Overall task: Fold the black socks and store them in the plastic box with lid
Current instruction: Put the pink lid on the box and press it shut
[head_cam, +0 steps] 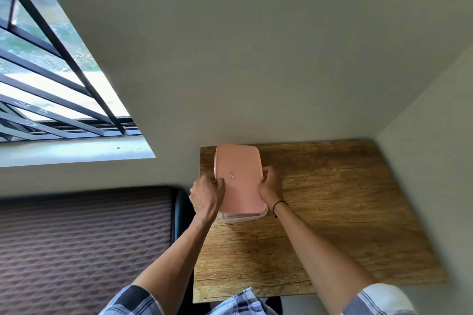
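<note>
A clear plastic box (242, 218) with a pink lid (239, 178) stands on the far left part of a wooden table (332, 212). The lid lies flat on top of the box. My left hand (207, 195) grips the lid's left edge with its fingers curled over the rim. On the opposite edge, my right hand (271, 183) grips the lid the same way. No black socks are in sight; the lid hides the inside of the box.
The table stands in a corner, with walls behind it and to its right. Left of the table sits a dark chair back (183, 210) and a brown quilted surface (84, 245). A barred window (48, 79) is up on the left.
</note>
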